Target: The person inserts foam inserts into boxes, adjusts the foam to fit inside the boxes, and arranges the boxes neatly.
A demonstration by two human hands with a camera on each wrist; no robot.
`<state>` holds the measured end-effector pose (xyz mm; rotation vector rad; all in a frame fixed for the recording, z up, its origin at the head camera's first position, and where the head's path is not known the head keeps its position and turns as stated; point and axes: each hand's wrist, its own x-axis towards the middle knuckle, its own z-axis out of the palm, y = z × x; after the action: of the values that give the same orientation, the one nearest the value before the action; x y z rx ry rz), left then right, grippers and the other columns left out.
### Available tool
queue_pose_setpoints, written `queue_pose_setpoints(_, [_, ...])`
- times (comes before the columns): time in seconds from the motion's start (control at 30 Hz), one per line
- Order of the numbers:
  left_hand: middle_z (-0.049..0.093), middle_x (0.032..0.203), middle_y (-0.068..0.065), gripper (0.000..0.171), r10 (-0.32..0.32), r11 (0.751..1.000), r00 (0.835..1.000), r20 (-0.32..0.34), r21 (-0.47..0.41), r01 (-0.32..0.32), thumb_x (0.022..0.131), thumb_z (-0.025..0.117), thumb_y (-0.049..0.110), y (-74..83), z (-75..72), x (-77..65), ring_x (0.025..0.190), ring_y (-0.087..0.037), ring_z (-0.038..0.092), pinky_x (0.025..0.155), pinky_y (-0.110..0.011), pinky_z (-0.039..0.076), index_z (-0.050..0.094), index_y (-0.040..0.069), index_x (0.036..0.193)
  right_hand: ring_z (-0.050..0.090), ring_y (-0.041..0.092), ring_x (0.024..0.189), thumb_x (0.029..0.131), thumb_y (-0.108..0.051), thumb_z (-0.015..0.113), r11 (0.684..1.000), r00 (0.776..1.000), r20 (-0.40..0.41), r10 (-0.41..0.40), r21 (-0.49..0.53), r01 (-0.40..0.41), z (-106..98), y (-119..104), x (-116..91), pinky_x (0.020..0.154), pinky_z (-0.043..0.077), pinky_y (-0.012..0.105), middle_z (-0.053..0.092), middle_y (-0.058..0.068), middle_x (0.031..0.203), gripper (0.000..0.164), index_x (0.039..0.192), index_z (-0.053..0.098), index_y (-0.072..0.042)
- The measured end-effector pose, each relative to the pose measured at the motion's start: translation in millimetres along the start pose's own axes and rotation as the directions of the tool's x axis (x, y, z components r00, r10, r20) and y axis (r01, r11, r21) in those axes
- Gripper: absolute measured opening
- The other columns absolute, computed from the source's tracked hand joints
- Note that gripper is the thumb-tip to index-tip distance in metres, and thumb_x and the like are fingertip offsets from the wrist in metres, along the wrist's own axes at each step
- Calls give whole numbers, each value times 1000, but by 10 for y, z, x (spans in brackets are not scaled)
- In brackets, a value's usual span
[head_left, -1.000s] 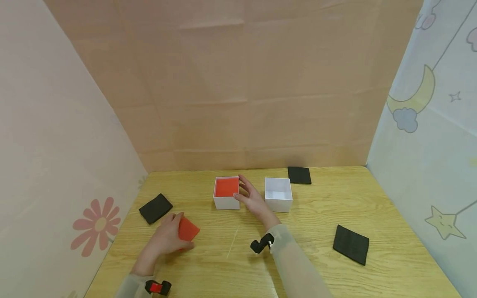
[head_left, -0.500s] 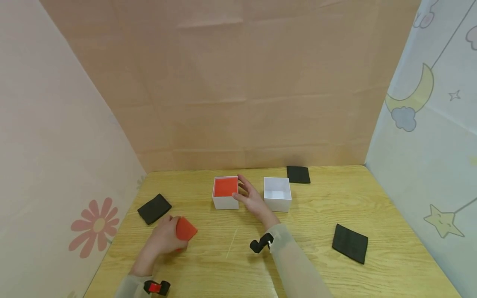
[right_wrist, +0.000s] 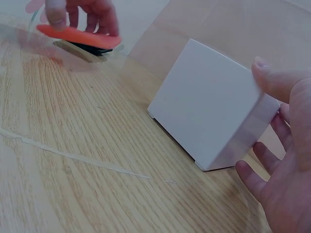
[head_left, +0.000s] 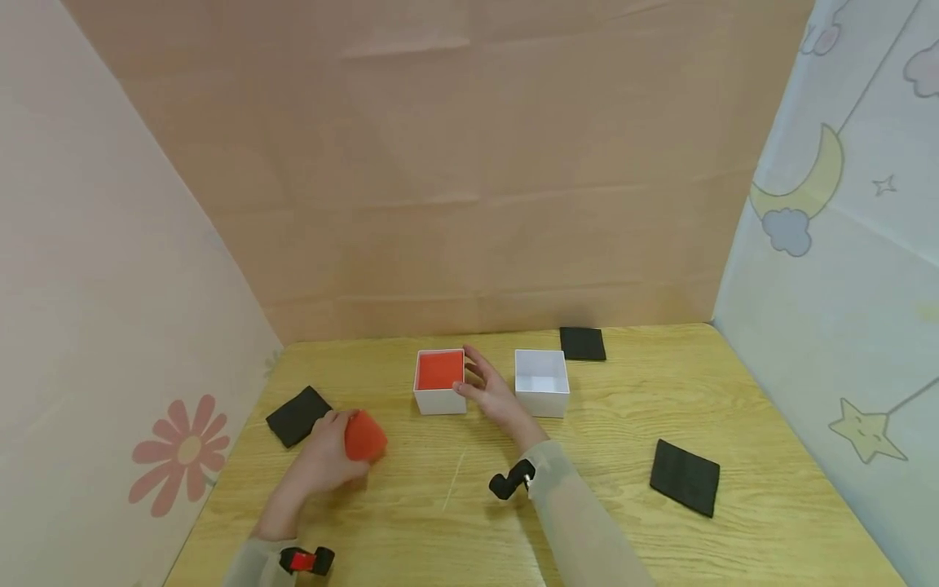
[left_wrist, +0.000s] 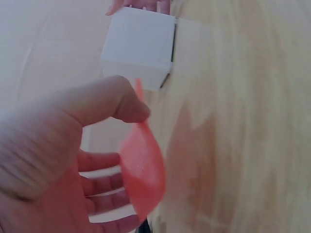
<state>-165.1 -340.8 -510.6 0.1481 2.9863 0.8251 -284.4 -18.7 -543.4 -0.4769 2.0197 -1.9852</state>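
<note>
My left hand (head_left: 321,458) pinches a thin red square (head_left: 364,438), soft like folded cloth, over the left part of the table. In the left wrist view the red square (left_wrist: 144,170) bows between thumb and fingers. Ahead of it stands a white open-topped box (head_left: 440,403) with another red square (head_left: 440,370) inside. My right hand (head_left: 495,401) holds this box at its right side, thumb at the near rim and fingers spread along the side wall, as the right wrist view of the white box (right_wrist: 209,102) shows.
A second white box (head_left: 541,404) with nothing in it stands right of the right hand. Black squares lie about: one (head_left: 297,416) beside the left hand, one (head_left: 583,343) at the back edge, one (head_left: 685,478) at the right. Walls enclose the wooden table (head_left: 411,530).
My left hand has lifted the red square slightly and turned it, shifting a little away from the body. The right hand stays at the box; the head view has shifted slightly.
</note>
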Motion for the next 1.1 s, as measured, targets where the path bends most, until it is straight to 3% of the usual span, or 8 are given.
queue_pose_setpoints(0.13, [55, 142, -20, 90, 65, 997, 997, -44, -37, -67, 75, 87, 11, 106, -42, 75, 119, -38, 53, 87, -52, 56, 47, -4, 154, 29, 44, 158, 104, -19, 73, 1000, 1000, -2, -4, -1, 4, 9, 17, 14, 119, 39, 58, 28, 12, 175, 83, 172, 26, -22])
queue_pose_setpoints(0.3, [49, 153, -17, 88, 143, 985, 985, -94, -85, -151, 79, 84, 9, 261, -68, 203, 122, -37, 55, 88, -52, 58, 46, 3, 158, 29, 44, 158, 104, -17, 72, 1000, 1000, 5, -8, -5, 8, 13, 5, 11, 119, 39, 57, 27, 12, 175, 83, 172, 26, -21])
queue_pose_setpoints(0.5, [49, 156, -14, 87, 297, 945, 949, -107, -108, -308, 81, 86, 9, 545, -142, 470, 132, -39, 50, 98, -58, 56, 46, 5, 159, 29, 45, 157, 104, -17, 72, 1000, 1000, 8, -11, -3, 11, 9, -2, 0, 118, 40, 58, 26, 12, 175, 82, 172, 26, -20])
queue_pose_setpoints(0.7, [49, 157, -14, 85, 389, 916, 919, -61, -79, -393, 84, 85, 11, 812, -190, 822, 138, -37, 51, 109, -58, 50, 46, 3, 159, 28, 45, 157, 104, -19, 72, 1000, 1000, 20, -23, 3, 23, -15, 32, 15, 118, 40, 59, 26, 12, 175, 84, 172, 23, -17])
queue_pose_setpoints(0.83, [50, 156, -13, 85, 430, 902, 902, -20, -41, -431, 84, 85, 11, 932, -195, 985, 135, -36, 53, 107, -56, 52, 47, 3, 159, 30, 46, 157, 103, -24, 73, 1000, 999, 39, -27, -3, 27, -32, 32, 17, 117, 41, 60, 27, 11, 175, 86, 172, 23, -17])
queue_pose_setpoints(1.1, [51, 154, -14, 83, 417, 909, 906, 77, -37, -415, 85, 82, 10, 1004, -136, 1142, 128, -34, 56, 101, -52, 55, 47, 2, 159, 28, 43, 158, 104, -18, 72, 999, 998, 49, -40, 0, 40, -38, 9, 1, 119, 40, 58, 24, 9, 176, 85, 173, 22, -18])
